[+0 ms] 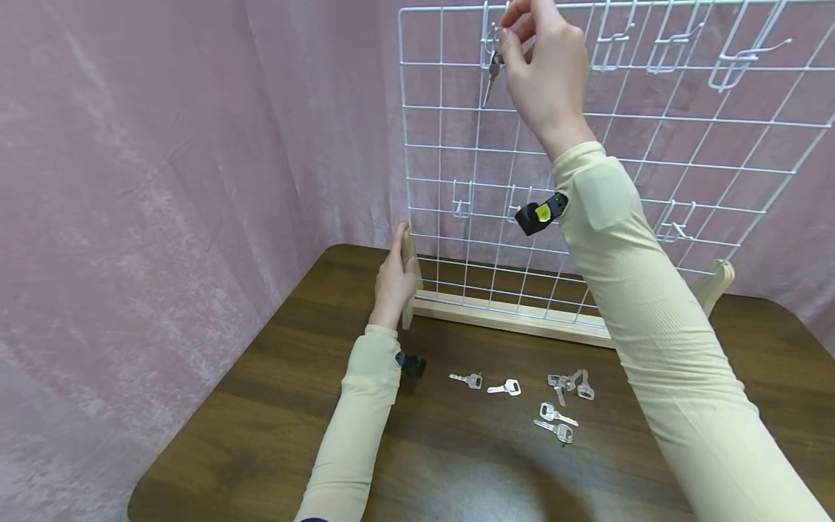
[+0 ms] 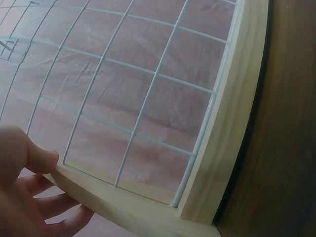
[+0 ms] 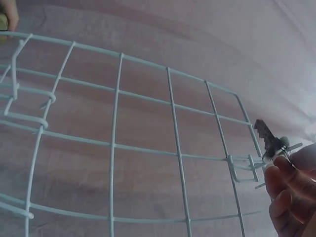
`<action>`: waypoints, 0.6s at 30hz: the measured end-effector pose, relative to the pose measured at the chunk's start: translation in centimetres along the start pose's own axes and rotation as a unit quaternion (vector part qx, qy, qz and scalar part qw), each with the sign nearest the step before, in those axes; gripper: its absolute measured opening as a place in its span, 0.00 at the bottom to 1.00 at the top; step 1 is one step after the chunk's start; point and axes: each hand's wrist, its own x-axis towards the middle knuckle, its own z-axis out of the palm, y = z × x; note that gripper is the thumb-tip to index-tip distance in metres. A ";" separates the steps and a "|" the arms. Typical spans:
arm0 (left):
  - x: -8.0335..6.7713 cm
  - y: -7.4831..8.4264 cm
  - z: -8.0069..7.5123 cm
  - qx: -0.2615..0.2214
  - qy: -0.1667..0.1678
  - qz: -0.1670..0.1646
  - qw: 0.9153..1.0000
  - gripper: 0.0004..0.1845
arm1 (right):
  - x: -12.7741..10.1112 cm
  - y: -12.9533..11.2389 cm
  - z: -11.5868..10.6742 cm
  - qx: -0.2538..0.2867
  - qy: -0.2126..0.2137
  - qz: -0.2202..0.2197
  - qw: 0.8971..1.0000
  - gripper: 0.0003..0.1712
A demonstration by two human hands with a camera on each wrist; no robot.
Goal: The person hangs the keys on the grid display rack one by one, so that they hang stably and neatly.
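Up at the top left of the white wire grid (image 1: 479, 148), my right hand (image 1: 551, 69) pinches a metal key (image 1: 493, 65) by its head, the blade hanging down. In the right wrist view the key (image 3: 266, 136) is beside a wire hook (image 3: 242, 170) on the grid; whether its ring is over the hook cannot be seen clearly. My left hand (image 1: 393, 285) grips the wooden side piece (image 1: 409, 250) of the grid's stand. The left wrist view shows its thumb and fingers on either side of that wood (image 2: 98, 200).
Several loose keys (image 1: 504, 388) lie on the brown wooden table (image 1: 261, 406) in front of the stand's wooden base (image 1: 509, 317). More white hooks (image 1: 675, 43) hang along the grid's upper part, others (image 1: 462, 206) lower down. A pink cloth backdrop (image 1: 163, 145) stands behind.
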 end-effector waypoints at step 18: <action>0.4 -0.1 -0.3 -0.010 -0.004 0.000 1.000 0.37 | -5.3 -0.6 -0.8 0.037 -0.028 -0.051 0.998 0.14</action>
